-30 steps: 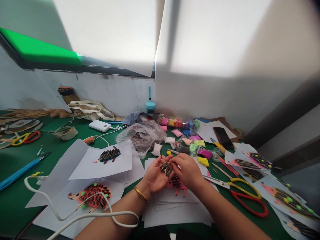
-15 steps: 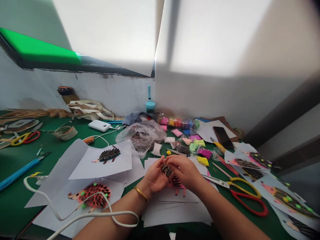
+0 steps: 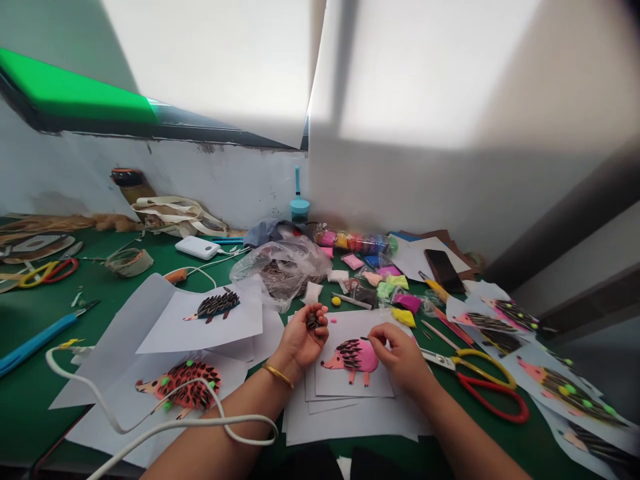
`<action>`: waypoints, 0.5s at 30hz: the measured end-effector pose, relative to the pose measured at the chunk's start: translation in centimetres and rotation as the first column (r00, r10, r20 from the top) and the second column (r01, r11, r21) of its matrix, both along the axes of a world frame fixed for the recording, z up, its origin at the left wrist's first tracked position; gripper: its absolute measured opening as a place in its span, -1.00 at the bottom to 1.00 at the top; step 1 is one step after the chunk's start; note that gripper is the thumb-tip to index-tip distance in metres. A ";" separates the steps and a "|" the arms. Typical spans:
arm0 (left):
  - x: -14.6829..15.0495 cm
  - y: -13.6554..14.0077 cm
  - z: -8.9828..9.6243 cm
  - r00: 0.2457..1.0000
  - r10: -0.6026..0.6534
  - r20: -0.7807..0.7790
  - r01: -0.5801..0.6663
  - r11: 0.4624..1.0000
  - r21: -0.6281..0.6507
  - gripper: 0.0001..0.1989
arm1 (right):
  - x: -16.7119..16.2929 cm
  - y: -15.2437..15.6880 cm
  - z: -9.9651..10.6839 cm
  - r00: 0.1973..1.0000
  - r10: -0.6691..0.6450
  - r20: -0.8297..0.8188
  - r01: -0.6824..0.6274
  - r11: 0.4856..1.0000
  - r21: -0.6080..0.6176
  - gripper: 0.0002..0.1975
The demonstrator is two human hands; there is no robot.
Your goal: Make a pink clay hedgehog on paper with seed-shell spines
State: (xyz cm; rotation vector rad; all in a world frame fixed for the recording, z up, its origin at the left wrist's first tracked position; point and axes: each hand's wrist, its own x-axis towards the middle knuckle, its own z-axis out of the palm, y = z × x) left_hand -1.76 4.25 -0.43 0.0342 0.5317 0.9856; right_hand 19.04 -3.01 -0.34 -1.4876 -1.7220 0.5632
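Note:
Sunflower seeds [image 3: 313, 322] lie cupped in my left hand [image 3: 299, 343], its fingers curled round them above the paper's left edge. My right hand [image 3: 401, 357] is pinched at the fingertips, with a small dark seed [image 3: 365, 339] showing at them. Those fingertips are just over the back of a pink clay hedgehog [image 3: 369, 357] on white paper [image 3: 327, 387]. Dark seeds stand in rows on the hedgehog's front half; its rear half is bare pink. More sheets lie stacked under it.
Scissors [image 3: 493, 387] lie right of my right hand, near several finished hedgehog pictures [image 3: 575, 397]. Behind are clay packets [image 3: 407, 303] and a plastic bag of seeds [image 3: 283, 273]. Left are more hedgehog pictures [image 3: 187, 387], a white cable [image 3: 240, 420] and a blue craft knife [image 3: 45, 340].
My hands have moved apart. The left drew back left with the seeds, while the right left the left palm and moved right over the pink hedgehog, which now shows more fully.

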 end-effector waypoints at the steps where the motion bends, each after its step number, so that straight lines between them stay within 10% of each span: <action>1: 0.0 0.1 -0.1 1.000 0.017 -0.008 -0.017 1.000 -0.009 -0.88 | 0.2 -0.3 -0.4 1.000 0.009 0.012 -0.009 1.000 0.003 -0.86; 15: 0.1 0.4 -0.6 0.997 0.047 -0.065 -0.049 0.998 -0.033 -0.85 | -0.8 -1.1 -1.6 0.956 -0.018 0.292 -0.029 0.987 0.157 -0.91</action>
